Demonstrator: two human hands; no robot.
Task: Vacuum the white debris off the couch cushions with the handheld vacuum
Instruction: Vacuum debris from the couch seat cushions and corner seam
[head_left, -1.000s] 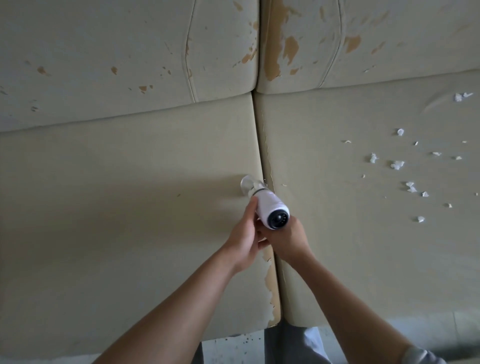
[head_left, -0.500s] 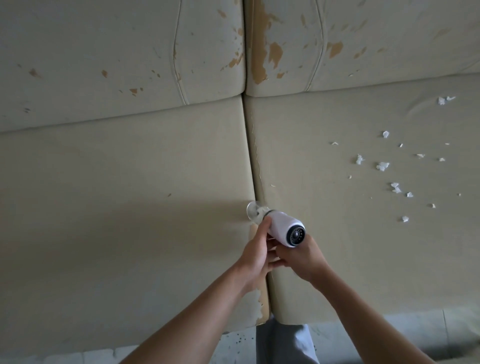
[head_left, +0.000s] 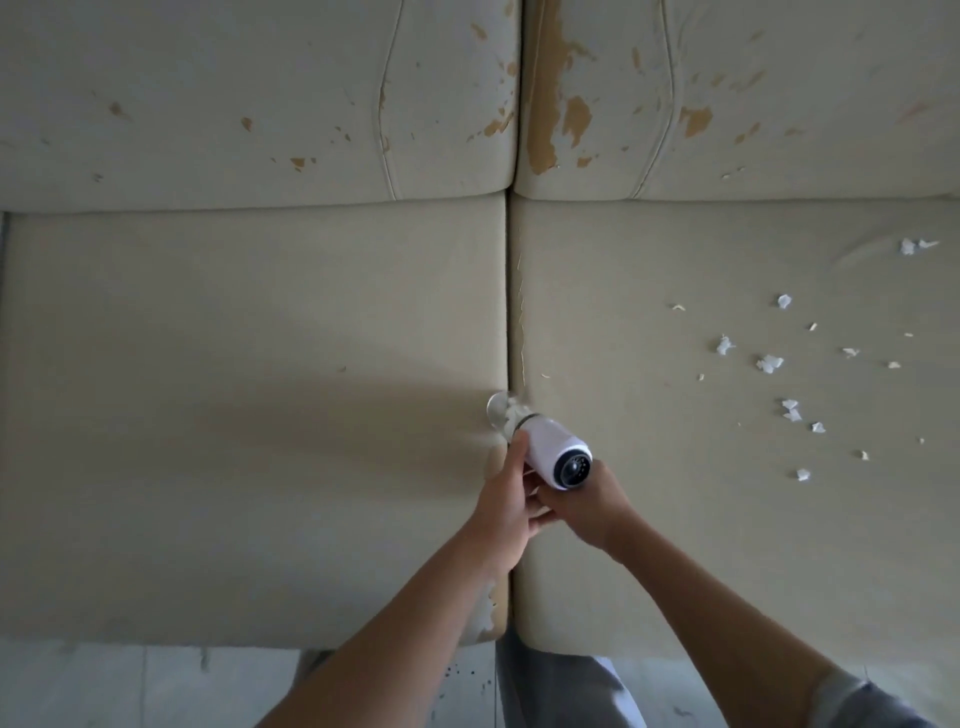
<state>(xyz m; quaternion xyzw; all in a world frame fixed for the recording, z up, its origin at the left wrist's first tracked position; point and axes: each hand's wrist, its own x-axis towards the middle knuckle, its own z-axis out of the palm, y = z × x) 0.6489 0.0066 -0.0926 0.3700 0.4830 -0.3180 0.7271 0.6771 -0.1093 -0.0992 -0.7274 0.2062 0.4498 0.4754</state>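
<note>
Item — white cylindrical handheld vacuum (head_left: 553, 451) with clear nozzle: centre of frame, slightly right and below middle, angled so the nozzle points up-left and the dark round rear cap faces the camera. The nozzle tip sits at the seam between the two seat cushions.

Left hand (head_left: 506, 501): forearm enters from the lower centre edge and rises up-right; the thumb lies along the vacuum's left side, fingers curled beneath the body — grip grasping the vacuum.

Right hand (head_left: 587, 506): forearm enters from the lower right corner and runs up-left; the hand wraps the rear underside of the vacuum, just below the dark cap, grip likewise clenched round it. The two hands touch under the body.

White scraps of debris (head_left: 769, 362): scattered across the right beige seat cushion (head_left: 675, 545), in the right part of the frame, well apart from the nozzle.

Left beige seat cushion (head_left: 234, 415): left half of frame, with worn patches at its lower right corner.

Beige back cushions (head_left: 260, 104): along the top, peeling to show tan patches.
</note>
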